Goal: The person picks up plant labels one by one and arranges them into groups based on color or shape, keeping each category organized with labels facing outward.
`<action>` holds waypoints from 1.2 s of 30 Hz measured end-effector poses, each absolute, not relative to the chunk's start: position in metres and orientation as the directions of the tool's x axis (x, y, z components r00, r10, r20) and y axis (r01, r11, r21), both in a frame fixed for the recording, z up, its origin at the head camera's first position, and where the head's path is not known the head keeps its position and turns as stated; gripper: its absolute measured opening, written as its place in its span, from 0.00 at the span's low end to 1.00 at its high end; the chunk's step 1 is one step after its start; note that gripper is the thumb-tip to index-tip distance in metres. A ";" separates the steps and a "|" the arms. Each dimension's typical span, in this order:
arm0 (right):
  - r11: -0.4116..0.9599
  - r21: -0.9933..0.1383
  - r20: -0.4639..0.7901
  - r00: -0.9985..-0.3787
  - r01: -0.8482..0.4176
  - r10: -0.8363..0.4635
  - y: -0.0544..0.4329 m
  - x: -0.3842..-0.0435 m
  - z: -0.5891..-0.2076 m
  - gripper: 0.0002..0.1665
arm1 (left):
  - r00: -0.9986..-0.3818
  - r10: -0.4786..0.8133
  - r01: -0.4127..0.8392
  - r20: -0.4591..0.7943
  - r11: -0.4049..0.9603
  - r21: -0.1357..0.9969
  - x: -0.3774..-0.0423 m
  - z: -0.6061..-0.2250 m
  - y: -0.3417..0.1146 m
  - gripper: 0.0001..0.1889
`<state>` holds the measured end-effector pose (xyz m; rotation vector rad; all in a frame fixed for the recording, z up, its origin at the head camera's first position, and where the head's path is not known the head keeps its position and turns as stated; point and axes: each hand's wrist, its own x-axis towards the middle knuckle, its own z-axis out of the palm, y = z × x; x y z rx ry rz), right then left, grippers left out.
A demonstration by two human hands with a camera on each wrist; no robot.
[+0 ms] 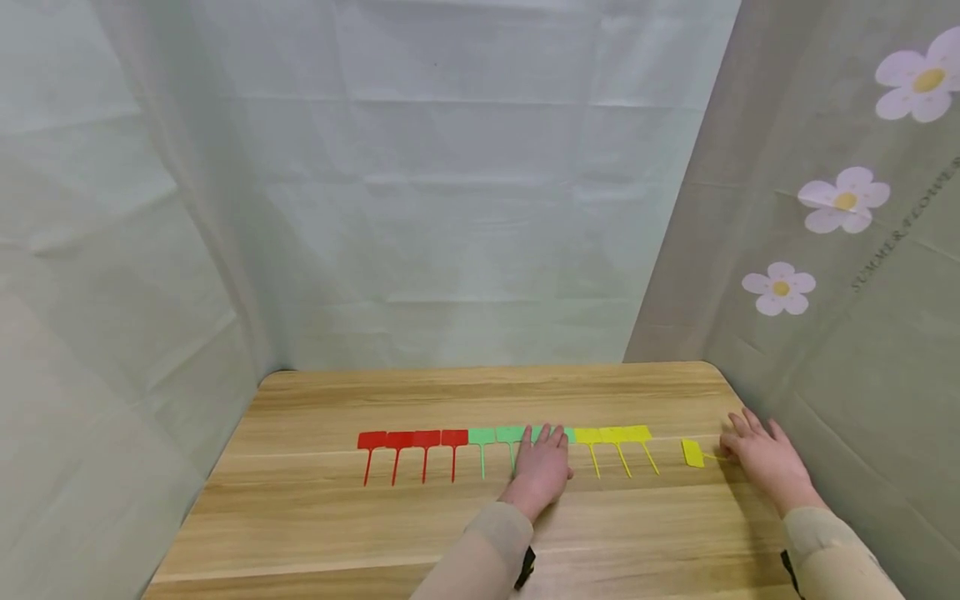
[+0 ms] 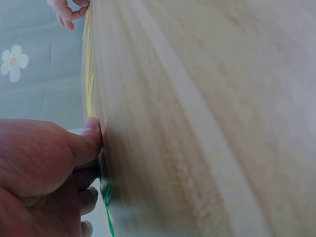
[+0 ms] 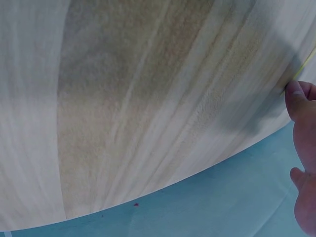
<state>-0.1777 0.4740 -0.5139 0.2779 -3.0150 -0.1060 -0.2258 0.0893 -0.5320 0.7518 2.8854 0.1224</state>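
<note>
A row of flat cable-tie tags with thin tails lies across the table: several red tags (image 1: 413, 439) at left, green tags (image 1: 509, 434) in the middle, yellow tags (image 1: 612, 435) at right. My left hand (image 1: 542, 472) rests on the right part of the green group with fingers extended, hiding some of it. Its thumb (image 2: 90, 136) touches the tabletop in the left wrist view. Farther right, my right hand (image 1: 765, 458) pinches the tail of a separate yellow tag (image 1: 693, 453) between thumb and finger. That thin tail (image 3: 304, 64) also shows in the right wrist view.
The wood-grain table (image 1: 337, 533) has rounded back corners. Pale cloth (image 1: 450, 208) hangs behind it and at the left. Along the right edge, close to my right hand, hangs a grey cloth (image 1: 862, 375) with printed flowers.
</note>
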 end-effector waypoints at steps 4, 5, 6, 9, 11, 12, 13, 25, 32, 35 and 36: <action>0.987 0.070 0.105 -0.983 -0.144 -0.151 0.474 -0.175 -0.517 0.19 | -0.861 0.492 0.478 -0.128 0.869 0.127 -0.226 -0.533 0.090 0.33; 0.989 0.067 0.102 -0.985 -0.130 -0.137 0.473 -0.175 -0.518 0.18 | -0.861 0.491 0.477 -0.129 0.869 0.130 -0.226 -0.534 0.090 0.33; 0.992 0.055 0.098 -0.988 -0.114 -0.119 0.473 -0.175 -0.518 0.17 | -0.863 0.489 0.474 -0.127 0.871 0.132 -0.227 -0.535 0.090 0.33; 0.999 -0.003 0.070 -0.996 -0.050 -0.050 0.468 -0.176 -0.518 0.10 | -0.865 0.484 0.468 -0.133 0.873 0.137 -0.228 -0.539 0.091 0.33; 0.998 -0.066 0.033 -0.999 0.002 0.005 0.464 -0.177 -0.517 0.07 | -0.867 0.482 0.467 -0.123 0.874 0.132 -0.229 -0.541 0.091 0.33; 0.994 -0.101 0.007 -0.999 0.031 0.032 0.461 -0.177 -0.517 0.07 | -0.868 0.481 0.466 -0.122 0.875 0.131 -0.230 -0.541 0.091 0.33; 0.989 -0.133 -0.019 -0.998 0.061 0.059 0.457 -0.178 -0.516 0.08 | -0.868 0.481 0.466 -0.124 0.875 0.131 -0.230 -0.542 0.091 0.33; 0.928 -0.291 -0.163 -0.968 0.233 0.192 0.411 -0.182 -0.509 0.20 | -0.869 0.482 0.470 -0.113 0.875 0.118 -0.229 -0.543 0.091 0.34; 0.914 -0.318 -0.178 -0.963 0.251 0.202 0.403 -0.184 -0.513 0.22 | -0.867 0.486 0.474 -0.114 0.873 0.114 -0.226 -0.538 0.090 0.34; 0.910 -0.327 -0.181 -0.962 0.255 0.205 0.401 -0.185 -0.513 0.21 | -0.865 0.489 0.478 -0.112 0.872 0.111 -0.224 -0.535 0.089 0.34; 0.909 -0.328 -0.182 -0.961 0.257 0.206 0.400 -0.185 -0.513 0.21 | -0.864 0.490 0.480 -0.113 0.871 0.109 -0.224 -0.534 0.088 0.34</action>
